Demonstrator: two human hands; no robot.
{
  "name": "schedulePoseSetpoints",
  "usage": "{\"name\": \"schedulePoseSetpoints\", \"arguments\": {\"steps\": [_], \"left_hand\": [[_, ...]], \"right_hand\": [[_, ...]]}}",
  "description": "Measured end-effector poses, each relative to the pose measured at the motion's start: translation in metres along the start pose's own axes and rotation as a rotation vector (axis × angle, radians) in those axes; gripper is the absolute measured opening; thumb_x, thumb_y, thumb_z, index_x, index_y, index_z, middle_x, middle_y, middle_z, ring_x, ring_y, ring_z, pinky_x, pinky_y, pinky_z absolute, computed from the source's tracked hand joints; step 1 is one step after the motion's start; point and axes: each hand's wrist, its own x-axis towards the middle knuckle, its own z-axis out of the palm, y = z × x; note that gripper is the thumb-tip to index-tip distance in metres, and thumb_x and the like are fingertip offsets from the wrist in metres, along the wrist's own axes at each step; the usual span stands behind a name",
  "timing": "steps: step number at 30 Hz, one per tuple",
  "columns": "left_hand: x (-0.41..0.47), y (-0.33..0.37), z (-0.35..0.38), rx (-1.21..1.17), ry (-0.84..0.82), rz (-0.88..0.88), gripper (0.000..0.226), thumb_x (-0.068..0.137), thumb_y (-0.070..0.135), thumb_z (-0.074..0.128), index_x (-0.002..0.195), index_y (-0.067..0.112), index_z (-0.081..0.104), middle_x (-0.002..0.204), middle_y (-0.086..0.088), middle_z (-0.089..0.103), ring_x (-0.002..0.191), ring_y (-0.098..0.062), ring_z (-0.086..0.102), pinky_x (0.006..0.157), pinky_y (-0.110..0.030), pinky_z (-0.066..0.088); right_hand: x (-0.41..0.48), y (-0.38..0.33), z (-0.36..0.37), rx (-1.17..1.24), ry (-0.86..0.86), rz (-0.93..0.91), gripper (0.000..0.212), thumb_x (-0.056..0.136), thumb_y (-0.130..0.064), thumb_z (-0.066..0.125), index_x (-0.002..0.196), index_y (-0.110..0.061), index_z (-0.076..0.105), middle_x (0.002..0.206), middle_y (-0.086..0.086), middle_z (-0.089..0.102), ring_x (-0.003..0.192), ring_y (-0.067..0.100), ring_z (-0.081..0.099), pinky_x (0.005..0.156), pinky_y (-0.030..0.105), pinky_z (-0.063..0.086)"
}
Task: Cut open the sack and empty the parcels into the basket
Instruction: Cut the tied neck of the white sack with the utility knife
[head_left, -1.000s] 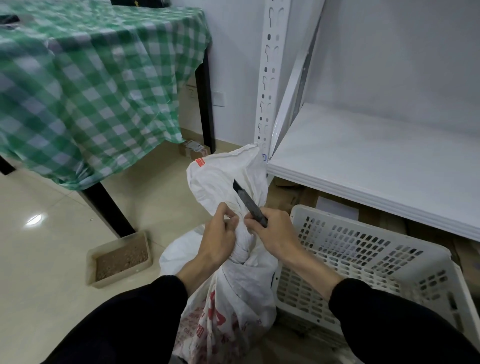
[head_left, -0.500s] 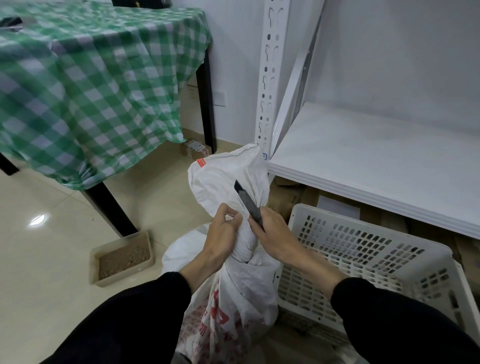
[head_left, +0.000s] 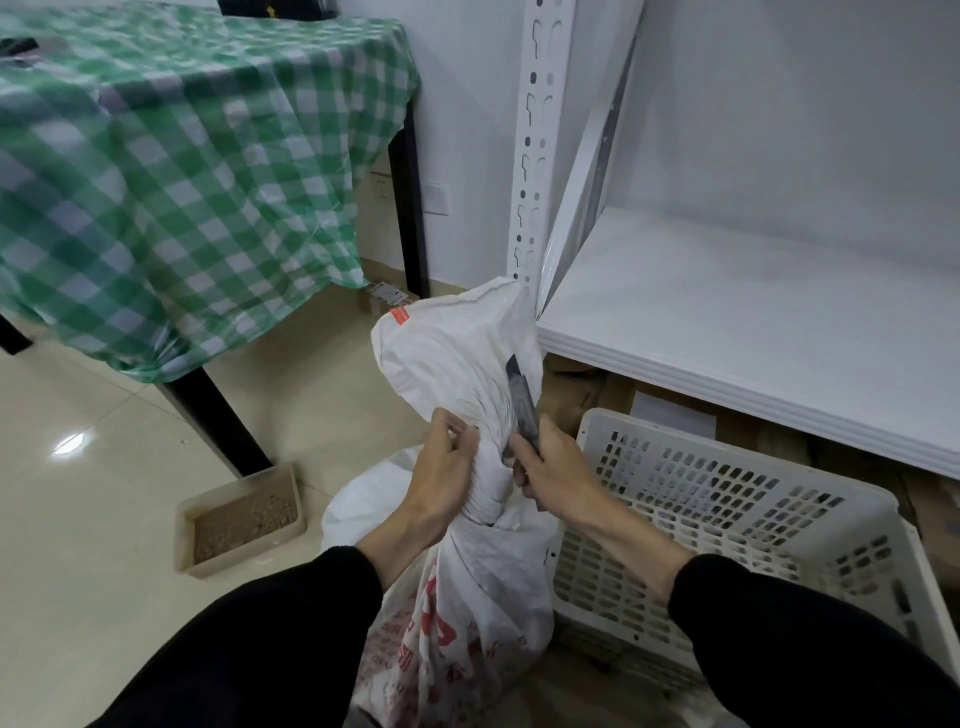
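Sack (head_left: 447, 353), white with red print, neck pinched in left hand (head_left: 441, 480), knife (head_left: 522, 400) clasped in right hand (head_left: 558, 473) against it.

1. The dark grey utility knife (head_left: 522, 402) in the right hand (head_left: 558, 470) has shifted from the front of the white woven sack (head_left: 457, 364) to the right side of its neck.
2. The blade now stands steeper.
3. The gap to the left hand (head_left: 444, 480) has widened.

A green checked cloth (head_left: 156, 171) covered a table (head_left: 224, 413). A little tray (head_left: 184, 540) of brown bits sat on the floor (head_left: 78, 597). A white shelf (head_left: 753, 322) stood nearby.
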Motion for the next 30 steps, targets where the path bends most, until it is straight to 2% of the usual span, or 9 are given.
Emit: {"name": "schedulePoseSetpoints", "arguments": {"steps": [3,7,11,16,19,21,23,27,30], "left_hand": [[0.003,0.001,0.002,0.007,0.045,0.013,0.013,0.101,0.024,0.046,0.091,0.017,0.044,0.087,-0.015,0.057,0.078,-0.023,0.053,0.071,-0.042,0.045],[0.003,0.001,0.005,-0.045,0.022,-0.032,0.011,0.103,0.023,0.043,0.096,0.015,0.044,0.085,-0.01,0.058,0.075,-0.02,0.054,0.071,-0.035,0.044],[0.007,-0.002,0.004,-0.169,0.001,-0.138,0.005,0.099,0.025,0.05,0.097,0.021,0.048,0.112,-0.018,0.065,0.104,-0.031,0.064,0.095,-0.049,0.051],[0.013,-0.005,0.003,-0.303,0.031,-0.3,0.027,0.093,0.026,0.065,0.11,0.017,0.046,0.117,-0.013,0.06,0.11,-0.027,0.061,0.102,-0.047,0.049],[0.014,-0.003,0.004,-0.324,0.041,-0.363,0.042,0.091,0.023,0.068,0.122,0.013,0.041,0.117,-0.01,0.057,0.109,-0.026,0.06,0.093,-0.04,0.052],[0.015,-0.001,0.007,-0.283,0.023,-0.37,0.035,0.09,0.021,0.068,0.118,0.011,0.049,0.115,-0.011,0.061,0.106,-0.027,0.062,0.082,-0.037,0.052],[0.018,0.0,0.008,-0.29,0.04,-0.401,0.021,0.091,0.017,0.066,0.106,0.003,0.06,0.11,-0.015,0.067,0.102,-0.029,0.065,0.084,-0.041,0.055],[0.022,-0.003,0.002,-0.289,0.05,-0.488,0.014,0.094,0.01,0.057,0.089,-0.001,0.065,0.092,-0.016,0.067,0.083,-0.027,0.063,0.073,-0.036,0.049],[0.021,-0.002,0.002,-0.148,-0.031,-0.443,0.018,0.098,0.022,0.058,0.095,0.006,0.063,0.091,-0.009,0.067,0.083,-0.024,0.061,0.065,-0.03,0.047]], "right_hand": [[0.0,-0.007,-0.001,0.149,0.059,0.035,0.014,0.1,-0.019,0.049,0.088,-0.014,0.051,0.067,0.001,0.057,0.04,-0.003,0.048,0.04,0.014,0.037],[-0.003,-0.003,0.003,0.073,0.142,0.016,0.017,0.099,-0.02,0.052,0.082,-0.02,0.054,0.068,-0.005,0.058,0.051,0.002,0.052,0.05,0.019,0.039],[-0.002,-0.002,0.001,0.02,0.228,-0.027,0.021,0.093,-0.015,0.061,0.076,-0.025,0.056,0.068,-0.007,0.058,0.06,0.008,0.054,0.058,0.021,0.04],[0.0,-0.001,-0.007,0.026,0.271,-0.038,0.014,0.089,-0.012,0.067,0.08,-0.02,0.06,0.074,-0.003,0.063,0.063,0.008,0.057,0.055,0.01,0.041],[0.0,-0.001,-0.013,0.008,0.267,-0.039,0.018,0.089,-0.01,0.067,0.079,-0.023,0.059,0.076,-0.005,0.063,0.062,0.001,0.056,0.052,0.006,0.04],[0.0,0.0,-0.016,-0.027,0.268,-0.041,0.016,0.088,-0.009,0.067,0.082,-0.021,0.061,0.075,-0.011,0.06,0.064,-0.002,0.054,0.054,0.005,0.04],[0.001,0.002,-0.02,-0.058,0.261,-0.035,0.012,0.088,-0.011,0.069,0.084,-0.02,0.062,0.075,-0.012,0.06,0.062,-0.004,0.056,0.055,0.007,0.041],[0.0,0.006,-0.028,-0.073,0.231,0.003,0.019,0.084,-0.013,0.073,0.079,-0.025,0.06,0.08,-0.001,0.067,0.066,0.012,0.062,0.064,0.032,0.055],[-0.001,0.009,-0.036,-0.074,0.231,0.031,0.015,0.082,-0.008,0.074,0.079,-0.016,0.061,0.078,-0.001,0.063,0.066,0.009,0.057,0.055,0.011,0.044]]}}
